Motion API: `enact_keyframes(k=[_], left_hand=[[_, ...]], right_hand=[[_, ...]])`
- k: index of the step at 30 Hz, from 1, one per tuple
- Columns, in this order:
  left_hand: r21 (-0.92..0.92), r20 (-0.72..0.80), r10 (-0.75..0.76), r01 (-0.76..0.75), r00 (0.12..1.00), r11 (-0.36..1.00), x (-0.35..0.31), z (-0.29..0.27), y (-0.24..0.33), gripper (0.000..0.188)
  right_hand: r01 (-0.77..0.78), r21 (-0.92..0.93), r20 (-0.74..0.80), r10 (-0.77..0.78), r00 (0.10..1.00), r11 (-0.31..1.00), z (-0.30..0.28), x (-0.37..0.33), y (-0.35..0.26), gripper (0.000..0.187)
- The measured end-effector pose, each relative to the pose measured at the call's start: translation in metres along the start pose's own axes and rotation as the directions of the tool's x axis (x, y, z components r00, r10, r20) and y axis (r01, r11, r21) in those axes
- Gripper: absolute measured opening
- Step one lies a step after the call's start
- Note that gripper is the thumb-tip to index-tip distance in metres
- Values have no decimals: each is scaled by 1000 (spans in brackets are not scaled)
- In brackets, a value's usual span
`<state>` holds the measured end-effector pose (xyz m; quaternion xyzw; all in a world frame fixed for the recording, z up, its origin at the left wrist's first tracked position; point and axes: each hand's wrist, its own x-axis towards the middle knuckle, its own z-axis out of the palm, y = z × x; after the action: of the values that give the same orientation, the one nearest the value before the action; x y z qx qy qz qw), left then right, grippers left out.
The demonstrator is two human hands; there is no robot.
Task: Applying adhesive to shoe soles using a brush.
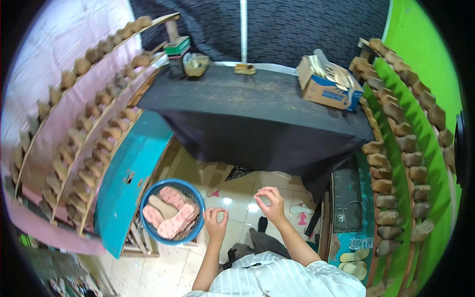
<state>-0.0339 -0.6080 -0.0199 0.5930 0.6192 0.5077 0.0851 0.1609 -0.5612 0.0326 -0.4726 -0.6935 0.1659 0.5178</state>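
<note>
1. The left hand [215, 219] is raised in front of the person, above the tiled floor [237, 198], fingers [217, 213] curled in with thumb and forefinger nearly meeting; whether something tiny sits between them is too small to tell.
2. The right hand [269, 200] hovers just beside it, a little higher, fingers likewise curled toward the thumb in a loose pinch; no held thing can be made out.
3. The two hands are close together but apart, both short of the near edge of the table [257, 114], which is draped in black cloth.
4. A blue basin [148, 195] stands just left of the left hand, near but not touching the fingers; it holds pink and tan shoe soles [170, 213] piled flat.
5. The basin sits beside a teal panel [128, 168] leaning under the left rack.
6. On the table's far right corner rests an open cardboard box [326, 89] with pale insoles standing in it.
7. Curved racks of wooden shoe lasts [391, 173] run along both sides.
</note>
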Motion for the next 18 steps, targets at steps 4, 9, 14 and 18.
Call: enact_keyframes(k=[4, 9, 14, 18], left_hand=[[-103, 112, 97, -86, 989, 991, 19, 51, 26, 15], [-179, 168, 200, -169, 965, 969, 62, 122, 71, 16], [-316, 167, 266, -204, 949, 927, 110, 204, 124, 15], [-404, 164, 352, -263, 921, 876, 138, 258, 170, 16]], right_hand=[[-50, -65, -111, 43, 993, 997, -42, 9, 22, 11], [-39, -147, -194, 10, 981, 988, -95, 40, 58, 11], [-21, -224, -301, -49, 952, 974, -157, 88, 104, 13], [-30, -281, -354, -74, 932, 959, -202, 119, 133, 13]])
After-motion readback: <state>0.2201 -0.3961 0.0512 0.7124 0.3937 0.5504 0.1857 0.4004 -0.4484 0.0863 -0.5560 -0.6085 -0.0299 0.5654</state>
